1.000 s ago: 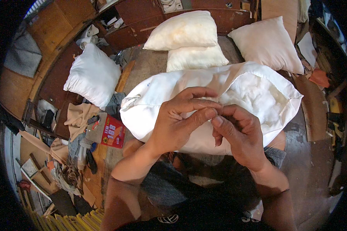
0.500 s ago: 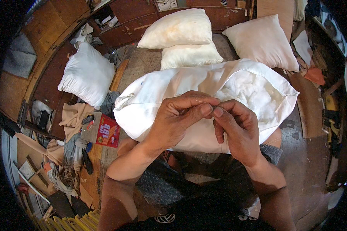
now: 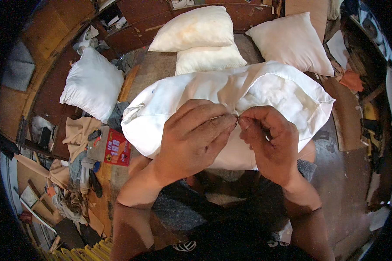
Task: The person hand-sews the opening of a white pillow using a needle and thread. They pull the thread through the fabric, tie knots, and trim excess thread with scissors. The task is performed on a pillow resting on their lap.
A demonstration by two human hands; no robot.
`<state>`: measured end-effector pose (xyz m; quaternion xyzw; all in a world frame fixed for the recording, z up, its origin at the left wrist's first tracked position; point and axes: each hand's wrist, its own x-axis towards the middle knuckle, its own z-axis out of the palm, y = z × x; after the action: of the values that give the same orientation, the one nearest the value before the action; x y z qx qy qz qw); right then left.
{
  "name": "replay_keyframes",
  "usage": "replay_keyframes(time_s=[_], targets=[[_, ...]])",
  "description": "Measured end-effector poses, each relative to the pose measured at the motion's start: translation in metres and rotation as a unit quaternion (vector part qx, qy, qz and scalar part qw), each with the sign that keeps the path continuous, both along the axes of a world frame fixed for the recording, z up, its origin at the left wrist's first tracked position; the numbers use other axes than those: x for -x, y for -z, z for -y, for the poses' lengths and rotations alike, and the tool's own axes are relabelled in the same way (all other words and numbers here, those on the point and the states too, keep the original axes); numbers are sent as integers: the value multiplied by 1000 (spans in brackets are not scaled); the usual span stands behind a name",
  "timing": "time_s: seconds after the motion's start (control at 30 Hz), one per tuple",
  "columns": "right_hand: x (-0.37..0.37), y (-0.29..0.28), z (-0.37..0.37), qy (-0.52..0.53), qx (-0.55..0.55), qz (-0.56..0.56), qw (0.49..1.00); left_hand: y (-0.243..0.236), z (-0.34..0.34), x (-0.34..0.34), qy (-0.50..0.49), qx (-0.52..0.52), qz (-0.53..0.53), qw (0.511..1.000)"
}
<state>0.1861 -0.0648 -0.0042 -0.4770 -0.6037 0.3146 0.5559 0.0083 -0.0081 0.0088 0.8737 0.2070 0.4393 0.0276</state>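
Note:
Above a large white cushion cover (image 3: pixel 196 89), my two hands meet fingertip to fingertip. My left hand (image 3: pixel 196 139) is closed in a pinch, and a thin, pale needle (image 3: pixel 216 117) shows along its fingers. My right hand (image 3: pixel 272 141) pinches thumb against forefinger right beside it; whatever lies between those tips is too small to make out. The cover rests across my lap, its right end open, with fluffy white stuffing (image 3: pixel 276 98) showing inside. My hands hide part of its near side.
Beyond the cover lie two stacked cream pillows (image 3: pixel 194 30), a pinkish pillow (image 3: pixel 292 43) to the right and a white pillow (image 3: pixel 93 82) to the left. A red package (image 3: pixel 117 148) and heaped fabric scraps (image 3: pixel 69 195) lie at left. Wooden boards (image 3: pixel 350 117) stand at right.
My left hand has rolled over, so its back now shows more and the thumb less. The fingertips stay together. The whole view has shifted slightly.

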Motion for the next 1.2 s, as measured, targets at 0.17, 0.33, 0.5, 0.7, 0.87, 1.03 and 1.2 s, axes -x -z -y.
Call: replay_keyframes(time_s=[0.17,0.33,0.5,0.7,0.87,1.03,1.2], targets=[[2,3,-4,-45,56,-145,987,20,3,-11,-37,35,94,994],[3,20,-13,46,-131,68,988,4,11,-14,28,510,231,828],[2,15,-21,110,-326,263,902,6,8,-8,107,669,285,678],[2,11,-20,184,-242,106,947,9,27,-18,248,608,237,716],[0,-2,-11,1,-55,-298,953,18,25,-21,221,387,131,886],[-11,-9,-8,-103,77,-441,888,32,13,-26,170,211,96,958],[-16,-9,-4,-55,75,-327,941,21,13,-19,73,124,12,989]])
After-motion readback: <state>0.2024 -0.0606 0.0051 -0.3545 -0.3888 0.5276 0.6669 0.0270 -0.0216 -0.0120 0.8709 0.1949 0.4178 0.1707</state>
